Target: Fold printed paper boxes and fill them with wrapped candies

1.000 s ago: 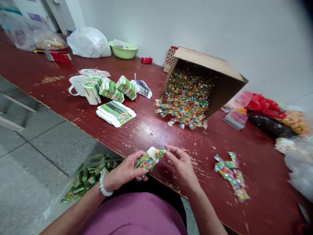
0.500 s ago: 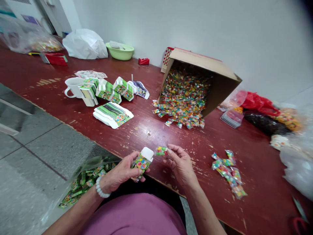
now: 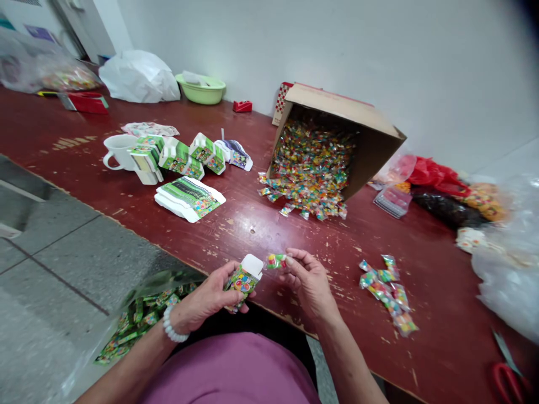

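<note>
A small green candy box (image 3: 244,282) with its white flap raised is in my left hand (image 3: 207,298), fingers wrapped round it. Just to its right, my right hand (image 3: 310,283) pinches a clear candy packet (image 3: 275,261) between thumb and fingers, close to the box's top. Several candy packets (image 3: 388,292) lie in a loose pile to the right. Behind my hands a tipped cardboard box (image 3: 357,106) spills many small packets (image 3: 315,168) onto the table. Flat green cartons (image 3: 191,199) are stacked at the left, with folded green cartons (image 3: 177,156) behind them.
A white mug (image 3: 120,151) stands at the left of the red table (image 3: 236,235). A bag of filled green boxes (image 3: 143,314) is below the table edge. Red-handled scissors (image 3: 507,381) lie at the lower right. Plastic bags (image 3: 509,269) sit along the right.
The view has shifted slightly, so the table things appear a little further left and more of the scissors shows. Both hands keep their holds; the packet stays beside the box.
</note>
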The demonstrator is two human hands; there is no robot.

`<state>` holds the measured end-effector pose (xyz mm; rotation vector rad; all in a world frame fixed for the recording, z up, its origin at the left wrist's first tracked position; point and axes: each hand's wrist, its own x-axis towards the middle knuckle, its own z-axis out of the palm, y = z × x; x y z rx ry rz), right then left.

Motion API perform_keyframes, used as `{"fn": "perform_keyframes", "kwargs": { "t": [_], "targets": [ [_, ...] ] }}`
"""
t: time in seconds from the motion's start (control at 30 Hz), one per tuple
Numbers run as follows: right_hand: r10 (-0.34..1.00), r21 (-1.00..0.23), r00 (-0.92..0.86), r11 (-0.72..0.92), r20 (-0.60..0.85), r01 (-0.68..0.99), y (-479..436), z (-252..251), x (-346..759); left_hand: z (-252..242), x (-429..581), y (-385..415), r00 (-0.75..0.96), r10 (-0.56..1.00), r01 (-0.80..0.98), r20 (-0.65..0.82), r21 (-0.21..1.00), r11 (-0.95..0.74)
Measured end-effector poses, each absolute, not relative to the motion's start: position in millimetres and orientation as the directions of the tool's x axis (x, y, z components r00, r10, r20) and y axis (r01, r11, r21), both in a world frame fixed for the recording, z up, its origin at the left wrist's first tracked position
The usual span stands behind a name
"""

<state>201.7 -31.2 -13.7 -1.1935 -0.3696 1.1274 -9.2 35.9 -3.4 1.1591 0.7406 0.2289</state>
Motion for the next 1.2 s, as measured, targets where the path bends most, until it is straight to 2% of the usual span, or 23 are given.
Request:
{"fn": "perform_keyframes", "kwargs": {
  "t": [0.17, 0.23, 0.3, 0.33, 0.4, 0.5, 0.57, 0.6, 0.8, 0.97, 1.07, 1.2],
  "targets": [
    [0.819, -0.91, 0.501, -0.062, -0.281, -0.41, -35.7, -16.2, 211.9, -3.4, -7.7, 35.4, 0.749, 0.526, 0.208, -0.402, 0.897, 0.39],
    [0.788, -0.97, 0.582, -0.076, -0.202, -0.233, -43.1, -21.9, 232.2, -4.7, -8.2, 35.6, 0.75, 0.525, 0.211, -0.403, 0.897, 0.389],
    [0.745, -0.987, 0.665, -0.138, -0.051, 0.078, -55.7, -28.8, 263.4, -5.8, -9.7, 36.3, 0.744, 0.522, 0.221, -0.417, 0.891, 0.398],
    [0.727, -0.944, 0.685, -0.192, 0.048, 0.269, -63.2, -31.9, 281.2, -6.4, -10.9, 36.8, 0.74, 0.521, 0.225, -0.425, 0.887, 0.404],
    [0.727, -0.736, 0.659, -0.338, 0.192, 0.587, -76.3, -35.5, 315.0, -8.5, -13.8, 38.2, 0.734, 0.523, 0.228, -0.433, 0.883, 0.411],
    [0.707, -0.562, 0.616, -0.37, 0.347, 0.74, -76.9, -33.5, 343.1, -13.5, -18.2, 40.3, 0.728, 0.532, 0.217, -0.432, 0.881, 0.42],
    [0.74, -0.474, 0.518, -0.304, 0.429, 0.826, -56.1, -31.1, 341.1, -16.4, -19.4, 41.1, 0.724, 0.536, 0.202, -0.434, 0.877, 0.437],
    [0.78, -0.477, 0.461, -0.242, 0.423, 0.845, -38.9, -31.1, 335.2, -17.0, -19.4, 41.3, 0.72, 0.538, 0.195, -0.438, 0.872, 0.449],
    [0.905, -0.551, 0.287, -0.072, 0.315, 0.831, 91.7, -53.6, 291.7, -13.7, -22.2, 45.4, 0.655, 0.567, 0.2, -0.5, 0.838, 0.508],
    [0.91, -0.698, 0.352, -0.107, 0.218, 0.708, 133.0, -70.2, 288.2, -21.5, -37.0, 52.6, 0.618, 0.597, 0.161, -0.512, 0.825, 0.541],
    [0.884, -0.826, 0.446, -0.142, 0.143, 0.546, 130.7, -68.0, 291.9, -26.2, -38.9, 54.1, 0.605, 0.607, 0.131, -0.515, 0.816, 0.563],
    [0.854, -0.973, 0.519, -0.135, -0.019, 0.187, 110.8, -55.6, 286.1, -26.7, -34.0, 53.9, 0.608, 0.609, 0.097, -0.51, 0.808, 0.581]
  ]
}}
